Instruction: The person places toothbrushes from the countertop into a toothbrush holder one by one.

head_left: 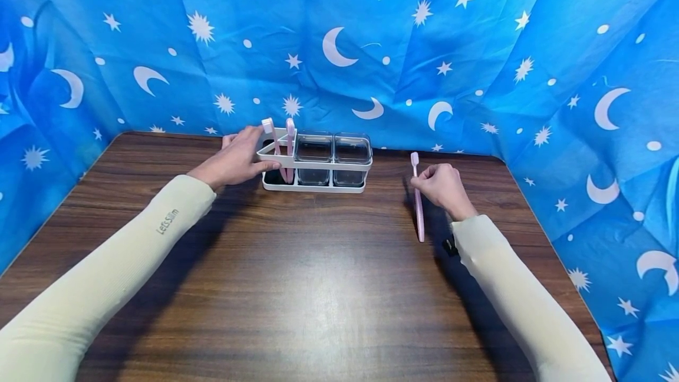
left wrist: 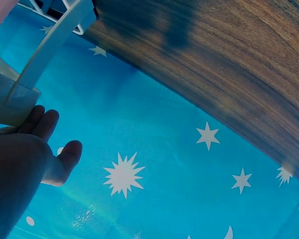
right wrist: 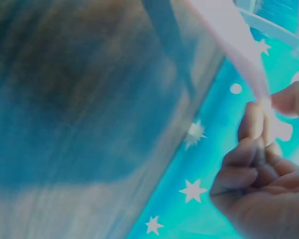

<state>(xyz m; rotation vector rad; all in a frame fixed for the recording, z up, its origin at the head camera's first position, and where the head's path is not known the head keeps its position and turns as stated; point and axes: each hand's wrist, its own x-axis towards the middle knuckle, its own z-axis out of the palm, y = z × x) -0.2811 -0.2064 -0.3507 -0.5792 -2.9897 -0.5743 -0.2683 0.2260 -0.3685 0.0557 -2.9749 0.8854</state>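
Bare counter [head_left: 318, 287] is lying open before you; your left hand [head_left: 236, 161] is gripping the rack [head_left: 315, 164] near the far edge; your right hand [head_left: 442, 187] is pinching a toothbrush [head_left: 418, 205].

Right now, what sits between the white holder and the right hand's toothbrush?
Nothing. In the head view only bare wooden table separates the white holder from the pink toothbrush pinched in the right hand.
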